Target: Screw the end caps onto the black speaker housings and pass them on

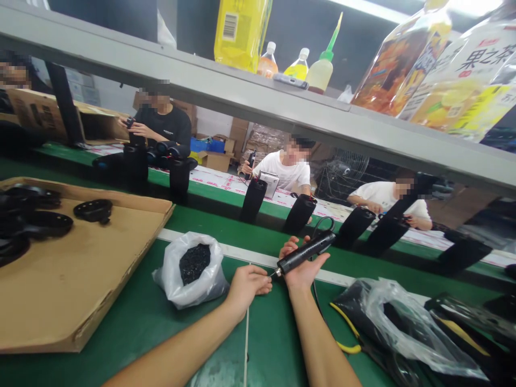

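A black electric screwdriver (306, 253) lies across the upturned palm of my right hand (301, 271), its fingers curled behind it and the thumb stretched out. Its thin bit (274, 273) points left. At the bit's tip, the fingers of my left hand (249, 287) are pinched together; whatever is between them is too small to tell. Left of that hand stands an open white plastic bag (171, 277) with small black pieces (195, 263) in it, probably screws. A dark cord runs down from the screwdriver behind my right wrist.
A cardboard tray (92, 274) with black plastic parts lies left. At right are yellow-handled pliers (349, 348) and a clear plastic bag (419, 328). Black housings (299, 214) stand in a row beyond. A shelf (242, 86) with bottles crosses above; several co-workers sit opposite.
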Action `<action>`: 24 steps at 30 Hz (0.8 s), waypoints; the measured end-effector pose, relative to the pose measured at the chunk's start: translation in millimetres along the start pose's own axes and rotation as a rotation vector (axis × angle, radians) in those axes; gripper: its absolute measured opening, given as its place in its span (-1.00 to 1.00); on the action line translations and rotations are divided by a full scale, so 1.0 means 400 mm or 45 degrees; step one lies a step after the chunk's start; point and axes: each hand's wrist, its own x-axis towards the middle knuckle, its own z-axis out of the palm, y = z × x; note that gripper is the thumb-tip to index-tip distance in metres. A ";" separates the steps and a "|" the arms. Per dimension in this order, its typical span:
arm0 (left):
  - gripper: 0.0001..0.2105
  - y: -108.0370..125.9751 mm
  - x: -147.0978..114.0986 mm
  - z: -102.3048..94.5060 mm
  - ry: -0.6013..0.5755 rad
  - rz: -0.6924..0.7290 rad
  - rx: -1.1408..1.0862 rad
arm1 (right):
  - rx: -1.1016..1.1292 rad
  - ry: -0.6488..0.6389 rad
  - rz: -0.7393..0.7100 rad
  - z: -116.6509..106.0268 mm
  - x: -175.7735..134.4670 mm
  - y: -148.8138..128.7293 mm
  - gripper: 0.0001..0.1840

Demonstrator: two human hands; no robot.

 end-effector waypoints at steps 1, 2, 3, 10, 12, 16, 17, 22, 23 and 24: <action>-0.75 0.000 0.000 0.000 -0.003 0.003 0.011 | 0.001 -0.008 -0.002 -0.001 0.001 -0.001 -0.25; -0.76 0.001 0.001 0.000 -0.005 0.006 0.023 | 0.002 -0.016 -0.004 -0.002 0.002 -0.001 -0.24; -0.76 0.002 0.001 0.001 -0.006 0.009 0.035 | 0.001 -0.024 -0.005 -0.003 0.002 -0.002 -0.23; -0.78 0.008 0.003 0.003 -0.016 0.022 0.082 | -0.018 -0.075 0.017 -0.011 0.003 -0.006 -0.26; -0.78 0.006 0.005 0.002 -0.018 -0.002 0.098 | -0.016 -0.082 0.011 -0.013 0.004 -0.007 -0.26; -0.76 -0.003 0.013 0.001 -0.066 -0.072 0.111 | -0.009 -0.073 -0.009 -0.013 0.004 -0.013 -0.27; -0.75 -0.005 0.016 0.001 -0.085 -0.085 0.104 | -0.010 -0.068 -0.012 -0.012 0.003 -0.016 -0.27; -0.74 -0.011 0.020 0.001 -0.165 -0.134 0.074 | -0.022 -0.034 -0.029 -0.004 0.000 -0.017 -0.28; -0.74 -0.011 0.020 0.001 -0.177 -0.140 0.072 | -0.024 -0.026 -0.034 -0.003 0.000 -0.014 -0.28; -0.74 -0.011 0.019 0.000 -0.188 -0.144 0.071 | -0.027 -0.017 -0.039 -0.002 0.000 -0.010 -0.28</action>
